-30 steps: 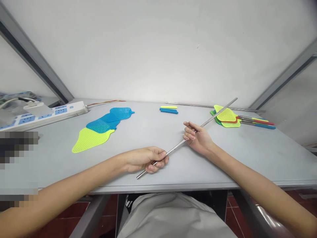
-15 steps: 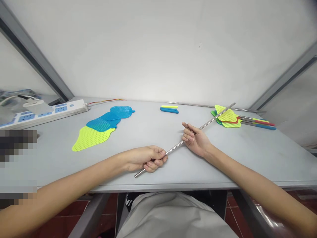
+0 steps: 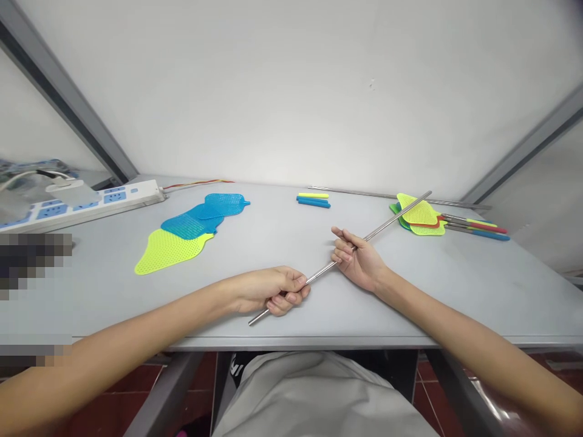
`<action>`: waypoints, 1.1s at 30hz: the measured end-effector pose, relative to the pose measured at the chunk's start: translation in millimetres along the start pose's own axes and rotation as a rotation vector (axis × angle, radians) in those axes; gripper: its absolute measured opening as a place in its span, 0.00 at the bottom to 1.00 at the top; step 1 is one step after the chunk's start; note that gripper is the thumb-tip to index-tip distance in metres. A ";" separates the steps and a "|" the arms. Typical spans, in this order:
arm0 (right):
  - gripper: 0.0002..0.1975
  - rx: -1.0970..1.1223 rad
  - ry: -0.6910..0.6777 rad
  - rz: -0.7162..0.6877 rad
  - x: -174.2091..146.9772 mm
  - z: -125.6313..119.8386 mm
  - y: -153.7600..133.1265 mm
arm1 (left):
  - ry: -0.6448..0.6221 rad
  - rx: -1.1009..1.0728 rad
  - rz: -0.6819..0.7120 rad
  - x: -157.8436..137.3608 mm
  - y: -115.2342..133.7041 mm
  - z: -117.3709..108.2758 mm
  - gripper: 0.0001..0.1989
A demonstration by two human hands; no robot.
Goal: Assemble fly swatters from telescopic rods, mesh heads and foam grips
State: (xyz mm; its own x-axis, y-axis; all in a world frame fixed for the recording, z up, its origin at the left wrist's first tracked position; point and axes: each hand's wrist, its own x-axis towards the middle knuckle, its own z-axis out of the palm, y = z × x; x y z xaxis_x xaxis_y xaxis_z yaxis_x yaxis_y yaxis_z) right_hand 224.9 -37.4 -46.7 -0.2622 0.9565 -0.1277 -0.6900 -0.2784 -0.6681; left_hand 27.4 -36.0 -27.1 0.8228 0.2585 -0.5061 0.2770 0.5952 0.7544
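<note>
A long, thin metal rod (image 3: pixel 387 227) slants across the table in front of me, its near end lower left, its far end reaching over the pile of fly swatters. My left hand (image 3: pixel 285 290) is closed round the rod close to its near end. Further up, my right hand (image 3: pixel 357 258) has its fingers curled round the same rod, the index finger sticking out. On the left lie loose fly swatter heads: a yellow one (image 3: pixel 170 250) and blue ones (image 3: pixel 191 221), overlapping. Yellow and blue handle tubes (image 3: pixel 313 201) lie at the back middle.
Fly swatters with handles (image 3: pixel 421 220) are piled at the right. More metal rods (image 3: pixel 353 192) lie along the back wall. A white power strip (image 3: pixel 113 197) with a plugged-in adapter stands at the left. The table's front edge (image 3: pixel 319 348) runs close to my body.
My right hand has slid very slightly down the rod toward the left hand. The left hand keeps its hold, and the objects on the table lie as before.
</note>
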 end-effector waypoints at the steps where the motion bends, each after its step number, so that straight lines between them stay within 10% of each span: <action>1: 0.09 0.000 0.001 0.001 0.0 -0.3 0.1 | 0.003 0.001 -0.002 -0.2 0.3 0.4 0.10; 33: 0.09 -0.104 -0.054 0.006 -2.1 6.5 -7.7 | 0.030 0.100 0.086 0.0 2.7 5.3 0.10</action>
State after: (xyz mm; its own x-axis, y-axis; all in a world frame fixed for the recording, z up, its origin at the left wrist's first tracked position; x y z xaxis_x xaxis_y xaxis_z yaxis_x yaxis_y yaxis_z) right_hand 226.3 -37.8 -36.5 -0.3046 0.9478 -0.0940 -0.6151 -0.2710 -0.7404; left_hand 30.8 -38.4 -22.9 0.8307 0.3291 -0.4491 0.2553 0.4916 0.8325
